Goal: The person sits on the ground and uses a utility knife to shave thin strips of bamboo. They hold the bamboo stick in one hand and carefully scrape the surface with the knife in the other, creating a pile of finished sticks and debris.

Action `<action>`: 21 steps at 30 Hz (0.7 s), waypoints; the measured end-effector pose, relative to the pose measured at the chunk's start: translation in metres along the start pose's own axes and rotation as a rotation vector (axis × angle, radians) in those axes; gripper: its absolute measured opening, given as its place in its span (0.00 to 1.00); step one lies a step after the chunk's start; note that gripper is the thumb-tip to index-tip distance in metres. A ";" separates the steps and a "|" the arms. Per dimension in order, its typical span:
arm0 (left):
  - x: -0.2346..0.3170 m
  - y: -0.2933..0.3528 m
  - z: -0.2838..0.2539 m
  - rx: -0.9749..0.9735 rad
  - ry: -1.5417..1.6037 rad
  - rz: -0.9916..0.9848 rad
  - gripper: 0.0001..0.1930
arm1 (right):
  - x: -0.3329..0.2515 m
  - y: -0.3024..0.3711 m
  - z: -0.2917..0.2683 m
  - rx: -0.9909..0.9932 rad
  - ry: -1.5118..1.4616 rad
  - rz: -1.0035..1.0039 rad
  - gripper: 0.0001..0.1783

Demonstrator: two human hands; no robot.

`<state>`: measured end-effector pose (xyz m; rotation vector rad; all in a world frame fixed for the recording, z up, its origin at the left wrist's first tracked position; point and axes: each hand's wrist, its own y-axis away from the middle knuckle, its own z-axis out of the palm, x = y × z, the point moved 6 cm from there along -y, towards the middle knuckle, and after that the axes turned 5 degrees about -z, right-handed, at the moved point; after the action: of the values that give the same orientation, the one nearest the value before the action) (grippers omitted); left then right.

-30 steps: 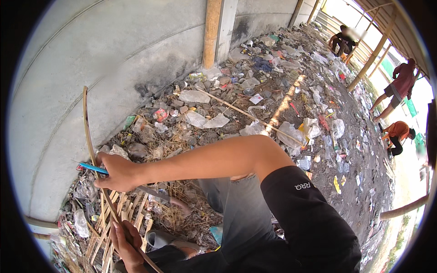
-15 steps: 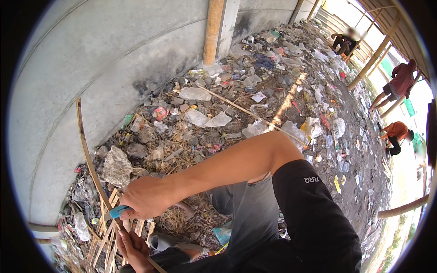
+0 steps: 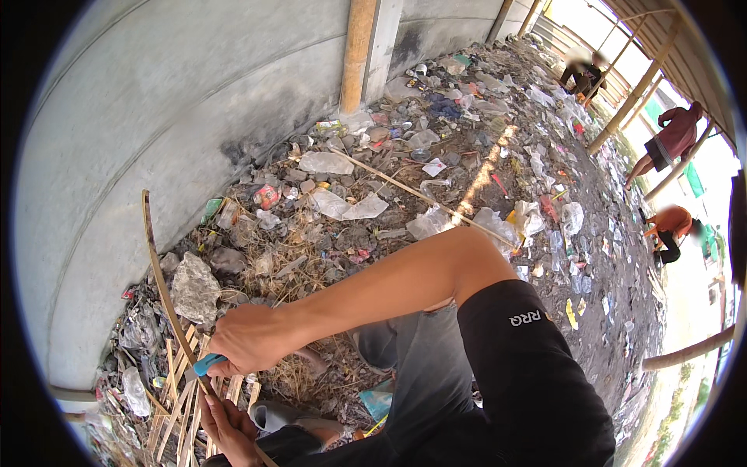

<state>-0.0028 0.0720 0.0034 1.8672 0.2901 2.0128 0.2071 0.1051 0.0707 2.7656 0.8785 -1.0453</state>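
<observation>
My right hand (image 3: 253,336) is closed round the blue handle of a knife (image 3: 207,363). The knife's blade lies against a long, thin bamboo strip (image 3: 162,284), which curves up and away beside the wall. Below the knife, my left hand (image 3: 227,426) grips the same strip, its lower end running out past the palm toward the bottom edge. Under and left of my hands lies a heap of split bamboo strips (image 3: 177,416).
A grey concrete wall (image 3: 171,117) with a bamboo post (image 3: 358,58) rises at the left. A large rock (image 3: 196,288) lies beyond my hands. Plastic litter and rubble cover the ground, with a long bamboo strip (image 3: 420,191) across it. Several people are at the far right.
The strip's far tip has come down slightly and to the right, with the knife still against the strip. The whole view has shifted a little; both hands keep their grips.
</observation>
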 end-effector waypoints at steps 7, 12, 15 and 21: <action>0.004 -0.007 0.001 0.011 -0.093 0.029 0.21 | 0.023 -0.007 0.009 0.147 0.158 -0.053 0.30; 0.003 -0.005 0.003 0.017 -0.094 0.016 0.23 | 0.025 -0.005 -0.015 0.081 0.214 -0.086 0.33; -0.008 0.024 0.006 -0.198 -0.278 0.035 0.24 | 0.084 0.011 -0.081 0.340 0.162 0.363 0.34; -0.015 0.030 0.009 -0.283 -0.276 -0.016 0.23 | 0.149 0.036 -0.117 0.416 0.421 0.427 0.31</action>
<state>0.0026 0.0379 0.0027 1.9174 -0.0537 1.6571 0.3859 0.1771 0.0628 3.3691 0.0555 -0.6367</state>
